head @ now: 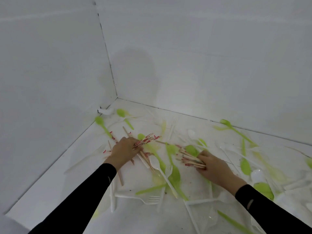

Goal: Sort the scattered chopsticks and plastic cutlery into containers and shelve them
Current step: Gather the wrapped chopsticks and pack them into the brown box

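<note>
**Both grips gathering chopsticks out of the cutlery litter**

The left grip point(125, 150) clasps a fanned bundle of chopsticks point(146, 140), with the printed ends poking out past its fingers. The right grip point(213, 168) curls round a second bundle point(190, 159) that points toward the left grip. A stray stick point(120, 179) runs back under the left wrist, and a few more lie just outside that grip. A white spoon point(155, 163) and green spoons point(191, 150) lie on the counter point(55, 191) between the two grips, close against both bundles. The step would likely go best by squeezing each fan until its ends line up, then lifting straight up so no plastic rides along. The strays are best raked in before the bundles are joined. No container is in view.
</note>
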`<action>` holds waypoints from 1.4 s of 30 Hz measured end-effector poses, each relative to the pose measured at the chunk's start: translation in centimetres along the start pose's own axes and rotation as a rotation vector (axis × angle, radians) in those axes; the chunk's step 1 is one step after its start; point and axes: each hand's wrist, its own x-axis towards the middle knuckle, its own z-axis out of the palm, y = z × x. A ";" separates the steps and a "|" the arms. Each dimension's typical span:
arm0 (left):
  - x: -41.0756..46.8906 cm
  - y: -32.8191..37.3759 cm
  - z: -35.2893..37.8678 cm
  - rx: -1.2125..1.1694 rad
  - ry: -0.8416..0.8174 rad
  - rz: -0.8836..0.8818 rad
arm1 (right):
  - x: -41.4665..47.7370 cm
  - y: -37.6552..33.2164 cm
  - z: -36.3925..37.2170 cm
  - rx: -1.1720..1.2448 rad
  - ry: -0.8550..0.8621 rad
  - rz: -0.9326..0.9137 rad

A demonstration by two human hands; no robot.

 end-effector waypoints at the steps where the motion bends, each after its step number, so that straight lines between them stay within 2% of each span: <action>1: 0.5 0.0 0.1 0.007 0.004 -0.007 | 0.3 0.2 -0.1 0.020 0.052 0.040; 3: 0.9 -0.3 0.2 0.007 0.009 -0.032 | 1.2 -0.5 -0.2 0.067 0.131 0.075; 5: 0.9 -0.4 0.1 -0.024 0.048 -0.041 | 2.4 -2.1 -0.5 0.106 0.136 0.080; 8: 0.3 -0.7 -0.5 -0.234 0.214 -0.072 | 4.6 -4.5 -0.3 0.092 0.112 0.020; 10: 0.2 -1.3 -1.5 -0.307 0.258 -0.062 | 5.9 -5.4 0.3 0.048 0.099 -0.004; 13: -0.7 -2.7 -3.2 -0.277 0.166 -0.071 | 7.3 -5.9 1.4 -0.085 0.055 -0.002; 16: -1.7 -4.2 -4.3 -0.166 0.067 -0.081 | 7.9 -5.7 2.1 -0.240 0.080 0.010; 21: -3.5 -6.2 -5.0 -0.074 0.011 -0.099 | 8.1 -5.2 2.1 -0.251 0.097 0.034; 25: -4.5 -6.6 -4.9 0.059 -0.093 0.042 | 8.1 -4.9 1.8 -0.205 0.087 0.047; 29: -5.2 -6.5 -4.2 0.353 -0.170 0.253 | 8.6 -5.8 1.7 -0.209 0.092 0.011; 33: -5.9 -6.8 -3.6 0.486 -0.205 0.345 | 9.0 -6.7 1.6 -0.250 0.056 0.026; 38: -7.2 -8.1 -2.9 0.451 -0.012 0.563 | 8.7 -6.6 1.3 -0.106 0.056 0.072; 42: -7.4 -7.3 -2.5 0.338 0.181 0.678 | 8.4 -7.0 1.2 -0.167 0.022 0.073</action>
